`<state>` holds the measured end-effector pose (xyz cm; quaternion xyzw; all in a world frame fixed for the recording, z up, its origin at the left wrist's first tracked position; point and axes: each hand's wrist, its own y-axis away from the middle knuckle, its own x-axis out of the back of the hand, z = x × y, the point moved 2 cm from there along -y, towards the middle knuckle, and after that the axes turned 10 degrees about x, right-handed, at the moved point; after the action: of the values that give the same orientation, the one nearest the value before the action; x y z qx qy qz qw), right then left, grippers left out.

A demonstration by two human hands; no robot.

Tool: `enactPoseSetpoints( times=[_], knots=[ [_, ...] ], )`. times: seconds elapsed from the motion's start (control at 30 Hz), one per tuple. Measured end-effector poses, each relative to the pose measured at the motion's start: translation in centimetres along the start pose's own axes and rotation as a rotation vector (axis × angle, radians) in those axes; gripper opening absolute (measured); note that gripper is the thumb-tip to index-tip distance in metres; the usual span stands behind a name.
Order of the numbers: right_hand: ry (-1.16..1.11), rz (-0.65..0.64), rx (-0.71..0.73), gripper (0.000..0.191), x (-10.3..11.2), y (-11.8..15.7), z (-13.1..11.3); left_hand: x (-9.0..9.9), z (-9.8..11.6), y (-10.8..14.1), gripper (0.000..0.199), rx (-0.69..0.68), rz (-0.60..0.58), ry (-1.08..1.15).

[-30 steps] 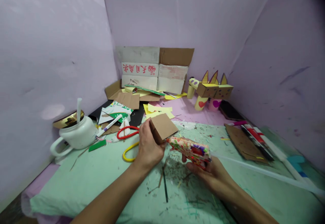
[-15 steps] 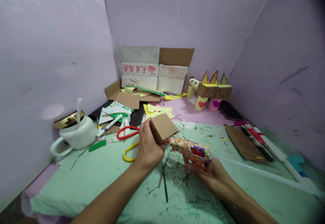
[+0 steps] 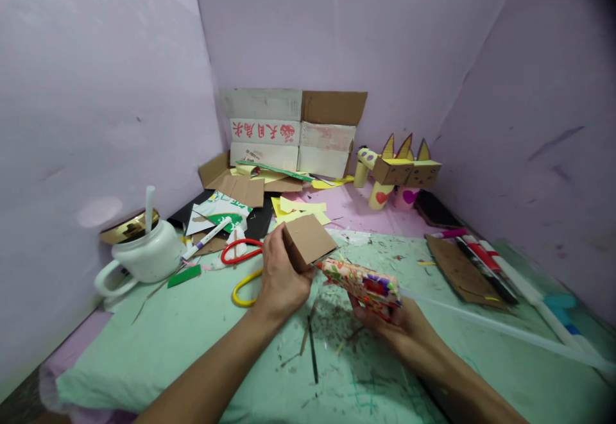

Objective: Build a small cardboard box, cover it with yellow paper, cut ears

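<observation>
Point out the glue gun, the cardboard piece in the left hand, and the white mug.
Glue gun point(image 3: 355, 275): head view, on its patterned body.
Cardboard piece point(image 3: 310, 238): head view, on its upper face.
White mug point(image 3: 153, 254): head view, on its rounded side.

Grn cloth point(image 3: 163, 334) w/ scissors point(image 3: 248, 240), scraps point(image 3: 313, 350)

A white mug point(image 3: 156, 255) with a whitish stick point(image 3: 149, 209) poking from it sits at the left of the green-covered worktop point(image 3: 158, 340), near a small green strip point(image 3: 184, 276). Farther back, an opened carton point(image 3: 269, 132) with red print stands upright behind yellow paper scraps point(image 3: 304, 206). To its right, box-headed figures point(image 3: 393, 172) with pointed ears stand near a dark slab point(image 3: 437, 210).
</observation>
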<state>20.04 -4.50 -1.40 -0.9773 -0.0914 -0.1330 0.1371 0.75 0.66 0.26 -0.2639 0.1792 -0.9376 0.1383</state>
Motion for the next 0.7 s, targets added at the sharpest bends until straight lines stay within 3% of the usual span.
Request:
enactPoseSetpoints(
  times=[0.7],
  knots=[
    [0.100,0.001,-0.058,0.026,0.35,-0.25,0.07,0.26,0.08,-0.21,0.078,0.012,-0.006,-0.012]
  ],
)
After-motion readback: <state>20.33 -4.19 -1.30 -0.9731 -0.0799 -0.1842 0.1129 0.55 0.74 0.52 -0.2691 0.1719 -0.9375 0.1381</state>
